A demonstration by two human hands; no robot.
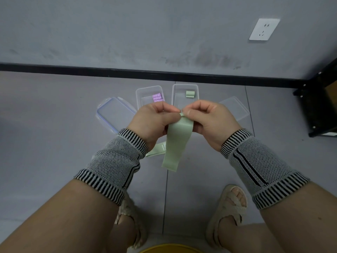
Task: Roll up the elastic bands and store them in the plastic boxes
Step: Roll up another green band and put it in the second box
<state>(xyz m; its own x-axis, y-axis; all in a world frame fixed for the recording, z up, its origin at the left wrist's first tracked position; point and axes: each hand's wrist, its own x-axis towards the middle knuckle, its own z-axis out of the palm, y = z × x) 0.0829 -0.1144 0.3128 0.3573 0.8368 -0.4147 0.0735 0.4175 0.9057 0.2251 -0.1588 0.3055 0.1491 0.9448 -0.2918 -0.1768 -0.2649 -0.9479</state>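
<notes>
A pale green elastic band (pixel 176 143) hangs between my hands above the floor, its top end curled into a small roll. My left hand (pixel 153 121) and my right hand (pixel 209 121) both pinch that rolled top edge. Another green band (pixel 157 149) lies flat on the floor under my left wrist. Two clear plastic boxes stand open near the wall: the left box (pixel 141 94) holds purple rolled bands (pixel 157 97), the right box (pixel 176 94) holds two green rolls (pixel 190 94).
A blue-edged lid (pixel 114 114) lies left of the boxes and a clear lid (pixel 235 108) lies to the right. A black metal frame (pixel 317 106) stands at the right. A black skirting (pixel 145 73) lines the wall. My sandalled feet are below.
</notes>
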